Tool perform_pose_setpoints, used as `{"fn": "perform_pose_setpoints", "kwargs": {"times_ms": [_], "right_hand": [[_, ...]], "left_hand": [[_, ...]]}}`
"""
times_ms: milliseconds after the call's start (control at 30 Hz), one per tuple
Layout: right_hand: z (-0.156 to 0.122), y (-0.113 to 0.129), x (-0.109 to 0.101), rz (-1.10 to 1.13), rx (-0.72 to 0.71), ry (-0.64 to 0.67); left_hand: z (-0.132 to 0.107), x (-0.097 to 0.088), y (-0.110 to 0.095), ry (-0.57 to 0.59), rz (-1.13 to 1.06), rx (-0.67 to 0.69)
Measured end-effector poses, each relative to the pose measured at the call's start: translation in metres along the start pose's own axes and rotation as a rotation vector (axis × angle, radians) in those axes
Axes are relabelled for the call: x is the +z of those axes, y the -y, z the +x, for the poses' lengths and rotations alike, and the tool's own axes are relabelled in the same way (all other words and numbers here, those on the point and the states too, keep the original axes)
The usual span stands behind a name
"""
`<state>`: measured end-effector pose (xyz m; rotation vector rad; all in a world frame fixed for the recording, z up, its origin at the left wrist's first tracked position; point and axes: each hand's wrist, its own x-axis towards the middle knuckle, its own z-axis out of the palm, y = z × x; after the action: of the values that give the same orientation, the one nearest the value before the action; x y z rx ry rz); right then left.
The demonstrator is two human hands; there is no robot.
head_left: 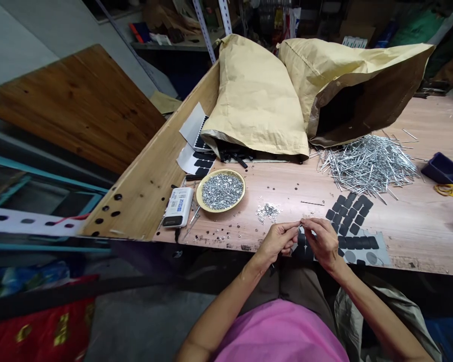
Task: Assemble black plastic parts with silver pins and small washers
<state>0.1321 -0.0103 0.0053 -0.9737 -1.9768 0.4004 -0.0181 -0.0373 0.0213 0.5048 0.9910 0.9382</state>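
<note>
What seems a thin pin (pixel 301 221) is being pinched between the closed grips of the left hand (pixel 277 241) and right hand (pixel 324 242) over the near edge of the tabletop (pixel 419 221), the loose washers (pixel 268 211) at ten o'clock and black pads (pixel 357 244) at three being kept within reach.

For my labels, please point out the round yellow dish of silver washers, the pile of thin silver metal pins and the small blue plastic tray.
Round yellow dish (pixel 198 193): head view, left rim.
Pile of thin silver pins (pixel 370 163): head view, pile's middle.
Small blue plastic tray (pixel 438 176): head view, near wall.
</note>
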Motion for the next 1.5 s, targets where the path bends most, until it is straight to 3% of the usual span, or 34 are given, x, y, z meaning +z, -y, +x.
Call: {"fn": "perform_pose_setpoints", "kwargs": {"times_ms": [67,167,333,500,767,967,1167,1500], "right_hand": [[0.002,-0.001,-0.004,-0.015,-0.034,0.015],[0.006,-0.001,-0.012,0.055,0.053,0.046],[0.019,-0.003,-0.029,0.221,0.174,0.267],[0.025,-0.009,-0.039,0.298,0.190,0.365],[0.030,-0.012,-0.053,0.307,0.209,0.572],[0.029,-0.009,-0.058,0.195,0.089,0.592],[0.023,-0.009,-0.056,0.171,0.085,0.521],[0.017,-0.010,-0.056,0.172,-0.006,0.504]], "left_hand": [[0.000,-0.001,-0.002,0.024,-0.013,-0.036],[0.000,-0.002,-0.006,0.062,0.005,-0.055],[-0.002,-0.003,-0.006,0.136,0.039,-0.051],[-0.002,-0.002,-0.002,0.179,0.090,-0.033],[-0.003,-0.002,0.001,0.141,0.428,0.100],[-0.004,0.002,0.001,0.064,0.644,0.297],[-0.007,0.009,0.002,0.007,0.792,0.500],[-0.007,0.007,0.005,0.036,0.829,0.534]]}}
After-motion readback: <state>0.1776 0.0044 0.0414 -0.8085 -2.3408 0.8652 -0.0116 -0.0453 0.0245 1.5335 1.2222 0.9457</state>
